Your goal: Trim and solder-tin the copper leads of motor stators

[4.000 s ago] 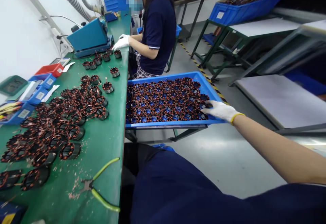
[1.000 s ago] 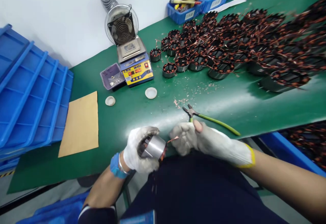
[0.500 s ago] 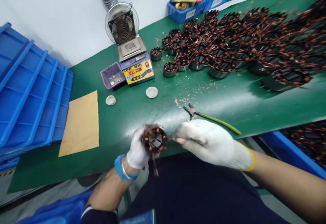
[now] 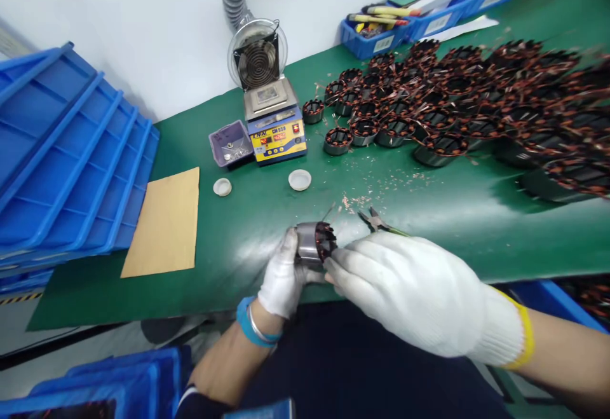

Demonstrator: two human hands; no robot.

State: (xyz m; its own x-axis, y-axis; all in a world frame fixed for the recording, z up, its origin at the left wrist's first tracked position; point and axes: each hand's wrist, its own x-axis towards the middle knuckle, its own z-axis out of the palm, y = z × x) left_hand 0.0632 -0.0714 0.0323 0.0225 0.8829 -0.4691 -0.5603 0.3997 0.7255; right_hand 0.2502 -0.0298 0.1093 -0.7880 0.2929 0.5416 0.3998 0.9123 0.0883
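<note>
My left hand (image 4: 281,282), in a white glove with bare-looking fingertips, is closed around a motor stator (image 4: 309,241). The stator lies on its side in the grip, its smooth grey wall to the left and its copper-wound end facing right. A lead of wire sticks up from it. My right hand (image 4: 410,292), gloved in white, has its fingers pressed together at the wound end; what they pinch is hidden behind the glove. Just beyond that hand, cutting pliers (image 4: 374,219) lie on the green bench, their handles partly covered by it.
Many wound stators (image 4: 395,128) crowd the right of the green bench (image 4: 238,228). A yellow-blue soldering pot (image 4: 279,139) stands at the back beside a purple tray (image 4: 231,142). White lids (image 4: 300,180), copper scraps, a tan sheet (image 4: 164,228) and blue crates (image 4: 71,164) are around.
My left hand has turned the stator from its open end facing up to its side. My right hand, earlier pinching a copper wire apart from the stator, has come in against it. The view has shifted.
</note>
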